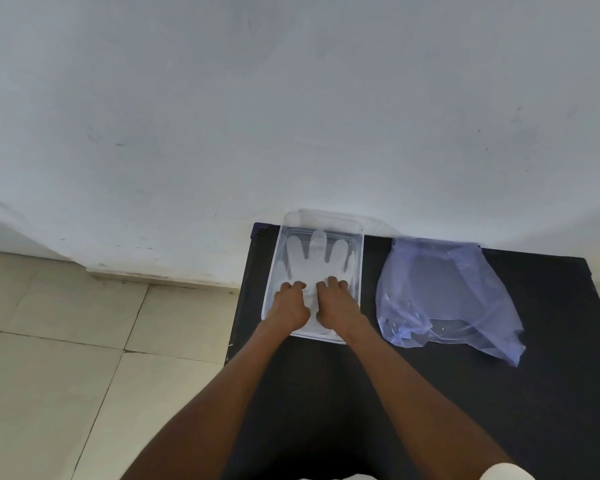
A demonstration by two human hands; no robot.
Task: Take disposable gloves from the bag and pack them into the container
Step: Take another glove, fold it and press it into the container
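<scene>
A clear rectangular plastic container [359, 258] sits on a black table against the wall. A translucent white disposable glove [317, 259] lies flat inside it, fingers pointing toward the wall. My left hand [290, 304] and my right hand [336, 303] rest side by side on the glove's cuff end, fingers curled down onto it; whether they pinch it or only press it is unclear. A crumpled bluish transparent bag [444, 296] lies to the right of the container, apart from both hands.
The black table [551, 393] ends at its left edge just beside the container, with pale floor tiles [66, 358] below. A white wall [291, 116] stands directly behind. A clear lid [378, 225] peeks out behind the container.
</scene>
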